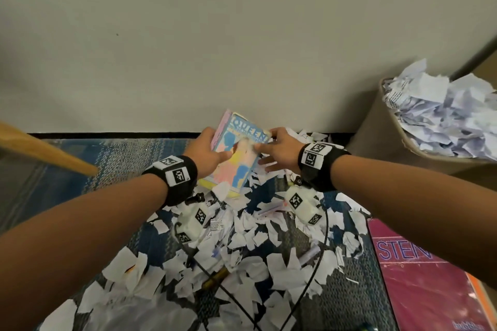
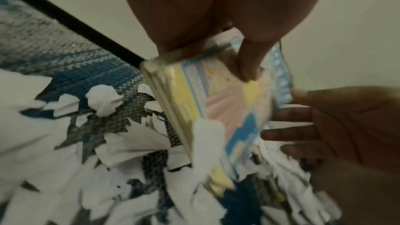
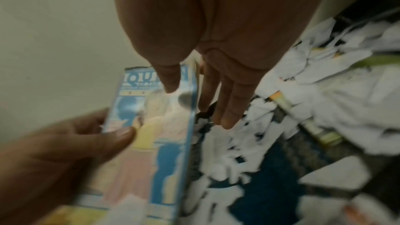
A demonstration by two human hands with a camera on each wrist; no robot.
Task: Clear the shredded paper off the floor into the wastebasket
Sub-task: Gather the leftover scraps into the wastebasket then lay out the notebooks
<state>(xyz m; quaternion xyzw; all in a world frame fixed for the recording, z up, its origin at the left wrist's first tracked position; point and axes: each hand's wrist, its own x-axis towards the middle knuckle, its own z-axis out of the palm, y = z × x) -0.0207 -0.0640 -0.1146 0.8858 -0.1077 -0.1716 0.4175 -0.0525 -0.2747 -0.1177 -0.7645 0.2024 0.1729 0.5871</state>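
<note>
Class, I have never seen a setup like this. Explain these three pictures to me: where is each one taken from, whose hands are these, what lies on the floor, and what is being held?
No machine here: a person works with two bare hands, wearing a black camera band on each wrist. The wide picture comes from a camera on the head, looking down. The other two look along each hand from the wrists, and they are blurred.

On the blue carpet lie many torn scraps of white paper. A tan wastebasket, already heaped with paper, stands on the right by the wall. A magenta notebook lies at the lower right.

The left hand grips a pastel book, tilted up among the scraps. The right hand touches the book's far edge with fingers mostly straight.
</note>
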